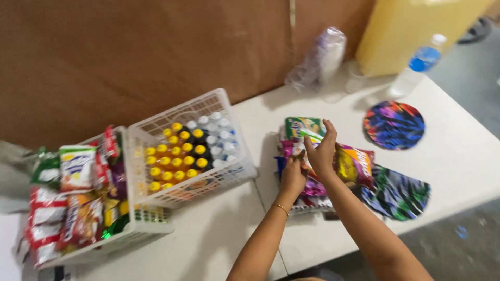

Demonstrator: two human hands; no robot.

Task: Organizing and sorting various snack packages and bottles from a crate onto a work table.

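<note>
Head view is showing both hands working over a small heap of snack packets (pixel 333 166) lying near the middle of the white tabletop (pixel 219 234). The right hand (pixel 321 151) is reaching forward with its fingers (pixel 329 130) spread fairly wide, touching or just about pinching a green-and-white packet (pixel 303 126) at the top of the heap; whether it is actually gripping is not clear. The left hand (pixel 293 176), wearing a thin bracelet, is resting with fingers curled narrow against the packets below, seemingly steadying them. As a judgement, the step in hand is picking through or gathering these packets, and the next move is calling for a firmer pinch on the top packet without dragging its neighbours along. To the left, a white basket (pixel 192 151) is holding yellow-capped and white-capped bottles, touching a second white basket (pixel 99 208) crowded with more snack bags. To the right, two colourful round fans (pixel 394 125) are lying just beside the heap, and a water bottle (pixel 419 65) is standing well apart at the far corner. Open room is lying between the baskets and the heap; the tabletop's near edge is running close beneath the forearms.
</note>
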